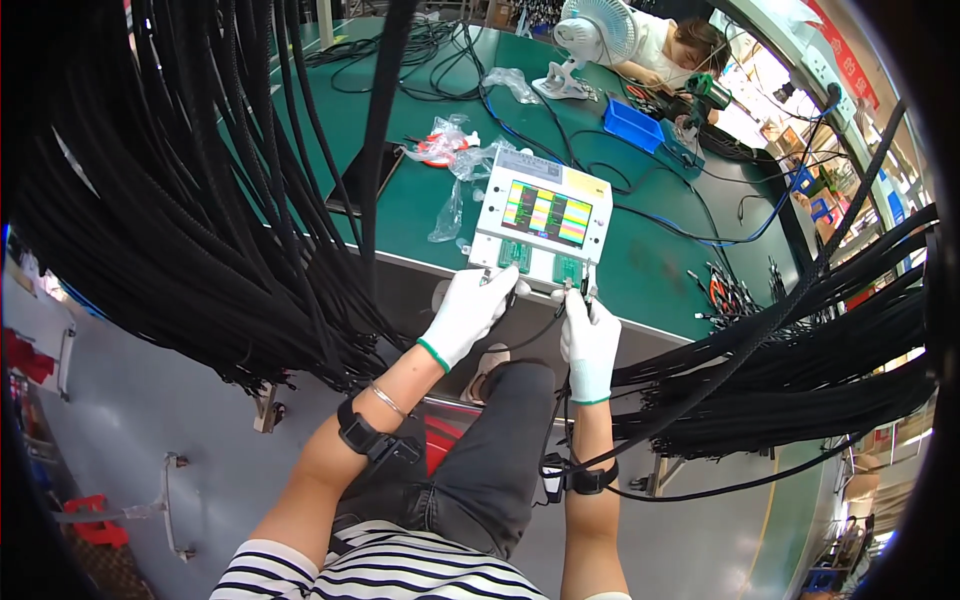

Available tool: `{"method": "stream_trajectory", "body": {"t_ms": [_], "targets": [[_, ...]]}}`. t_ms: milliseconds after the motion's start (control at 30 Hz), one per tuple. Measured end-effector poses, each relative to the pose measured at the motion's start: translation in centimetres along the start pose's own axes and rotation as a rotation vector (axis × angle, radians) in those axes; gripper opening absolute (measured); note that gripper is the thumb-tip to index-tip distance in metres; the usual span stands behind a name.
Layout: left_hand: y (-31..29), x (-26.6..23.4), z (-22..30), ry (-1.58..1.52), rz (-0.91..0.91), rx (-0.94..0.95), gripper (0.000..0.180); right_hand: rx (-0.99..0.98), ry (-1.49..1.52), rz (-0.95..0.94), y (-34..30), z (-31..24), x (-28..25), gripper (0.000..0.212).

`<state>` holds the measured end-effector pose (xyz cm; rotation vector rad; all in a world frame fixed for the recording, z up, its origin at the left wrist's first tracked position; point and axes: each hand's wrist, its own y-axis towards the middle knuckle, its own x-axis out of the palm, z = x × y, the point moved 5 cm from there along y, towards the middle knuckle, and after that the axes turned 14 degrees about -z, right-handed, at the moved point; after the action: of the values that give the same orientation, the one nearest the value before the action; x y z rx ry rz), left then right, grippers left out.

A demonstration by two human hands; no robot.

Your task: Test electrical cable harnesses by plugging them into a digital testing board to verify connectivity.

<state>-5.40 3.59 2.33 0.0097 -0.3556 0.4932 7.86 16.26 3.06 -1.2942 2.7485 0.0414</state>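
A white tester box with a coloured striped screen and two small green boards on its front sits at the near edge of the green bench. My left hand, in a white glove, pinches one end of a thin black cable at the left green board. Wearing the same kind of glove, my right hand holds the cable's other end, a small plug, at the right green board. The black cable sags between the two hands.
Thick bundles of black cables hang to my left and right. On the bench lie clear plastic bags, a dark tablet, a blue bin and a white fan. A person in white works at the far end.
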Motion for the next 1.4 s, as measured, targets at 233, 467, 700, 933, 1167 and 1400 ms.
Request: {"method": "stream_trajectory", "body": {"t_ms": [233, 467, 700, 933, 1167, 1400], "targets": [[-0.1, 1.2, -0.1, -0.151, 0.046, 0.006, 0.025, -0.036, 0.099, -0.011, 0.8, 0.3, 0.4, 0.027], [0.1, 1.5, -0.2, -0.126, 0.096, 0.022, 0.029, -0.014, 0.076, -0.025, 0.6, -0.2, 0.4, 0.025], [-1.9, 1.9, -1.5, 0.122, 0.107, 0.191, 0.029, -0.074, -0.119, -0.080, -2.1, -1.1, 1.9, 0.025], [-2.1, 1.9, -1.7, 0.020, 0.047, 0.131, 0.022, -0.218, -0.182, -0.152, -3.1, 0.3, 2.6, 0.026], [-1.3, 2.0, -0.3, 0.104, 0.059, 0.115, 0.017, -0.097, -0.256, -0.163, -3.4, 0.3, 3.6, 0.029], [-1.2, 1.0, 0.0, 0.100, 0.114, 0.171, 0.014, -0.080, -0.221, -0.112, -2.5, -1.2, 1.5, 0.026]]}}
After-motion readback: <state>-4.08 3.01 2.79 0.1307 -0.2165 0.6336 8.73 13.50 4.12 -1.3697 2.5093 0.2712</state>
